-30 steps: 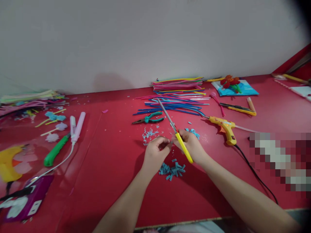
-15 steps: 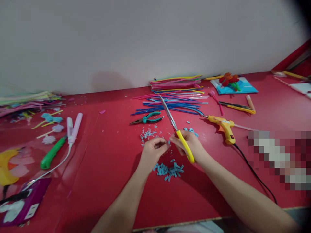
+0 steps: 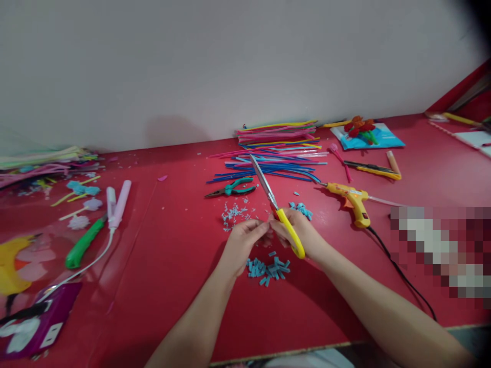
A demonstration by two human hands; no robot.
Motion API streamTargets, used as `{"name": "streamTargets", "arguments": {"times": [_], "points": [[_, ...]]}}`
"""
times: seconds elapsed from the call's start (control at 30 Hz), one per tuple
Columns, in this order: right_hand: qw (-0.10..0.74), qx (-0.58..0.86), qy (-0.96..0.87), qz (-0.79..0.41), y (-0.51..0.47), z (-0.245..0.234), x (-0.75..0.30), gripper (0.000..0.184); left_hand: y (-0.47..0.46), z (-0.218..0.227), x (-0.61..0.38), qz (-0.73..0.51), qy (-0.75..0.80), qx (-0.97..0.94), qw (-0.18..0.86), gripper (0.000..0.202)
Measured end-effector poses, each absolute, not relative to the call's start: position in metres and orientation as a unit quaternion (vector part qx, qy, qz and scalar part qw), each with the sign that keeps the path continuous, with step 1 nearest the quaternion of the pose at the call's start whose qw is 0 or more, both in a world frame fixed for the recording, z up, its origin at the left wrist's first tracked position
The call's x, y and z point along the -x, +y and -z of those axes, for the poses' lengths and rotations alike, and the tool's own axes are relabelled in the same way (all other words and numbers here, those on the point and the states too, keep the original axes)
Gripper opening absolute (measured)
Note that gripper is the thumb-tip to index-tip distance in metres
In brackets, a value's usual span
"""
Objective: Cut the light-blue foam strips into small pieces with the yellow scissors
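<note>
My right hand (image 3: pixel 297 232) holds scissors (image 3: pixel 282 212) with yellow handles, their nearly closed blades pointing away from me. Its fingertips meet those of my left hand (image 3: pixel 247 237), whose thumb and fingers are pinched together. A short blue piece showed at the left fingertips just before; now the fingers hide it. Below the hands lies a pile of short blue cut pieces (image 3: pixel 266 268). A smaller heap of blue pieces (image 3: pixel 302 209) sits beyond my right hand, and tiny pale blue scraps (image 3: pixel 233 213) are scattered beyond the left.
Green-handled pliers (image 3: pixel 232 189) lie behind the scraps, before bundles of coloured stems (image 3: pixel 276 135). A yellow glue gun (image 3: pixel 353 199) with a cord lies right. At left are a green-handled cutter (image 3: pixel 85 243), a pink corded tool (image 3: pixel 118 204) and a purple box (image 3: pixel 57 317).
My left fingertips have moved slightly right against my right fingers, and the blue piece between them has gone out of sight. The scissors stay in my right hand.
</note>
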State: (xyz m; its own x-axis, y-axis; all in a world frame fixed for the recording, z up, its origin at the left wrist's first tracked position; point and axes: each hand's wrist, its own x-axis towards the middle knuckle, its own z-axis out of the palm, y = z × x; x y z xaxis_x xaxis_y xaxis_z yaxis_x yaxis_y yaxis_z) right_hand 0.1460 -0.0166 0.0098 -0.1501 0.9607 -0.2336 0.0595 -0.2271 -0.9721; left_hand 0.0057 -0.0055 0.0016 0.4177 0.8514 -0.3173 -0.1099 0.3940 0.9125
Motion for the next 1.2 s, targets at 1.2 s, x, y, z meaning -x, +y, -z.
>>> {"name": "streamTargets", "arguments": {"times": [1.2], "points": [[0.037,0.778,-0.619,-0.104,0.002,0.002,-0.192,0.024,0.01,0.017,0.01,-0.338,0.537,-0.676,0.375,0.014]]}}
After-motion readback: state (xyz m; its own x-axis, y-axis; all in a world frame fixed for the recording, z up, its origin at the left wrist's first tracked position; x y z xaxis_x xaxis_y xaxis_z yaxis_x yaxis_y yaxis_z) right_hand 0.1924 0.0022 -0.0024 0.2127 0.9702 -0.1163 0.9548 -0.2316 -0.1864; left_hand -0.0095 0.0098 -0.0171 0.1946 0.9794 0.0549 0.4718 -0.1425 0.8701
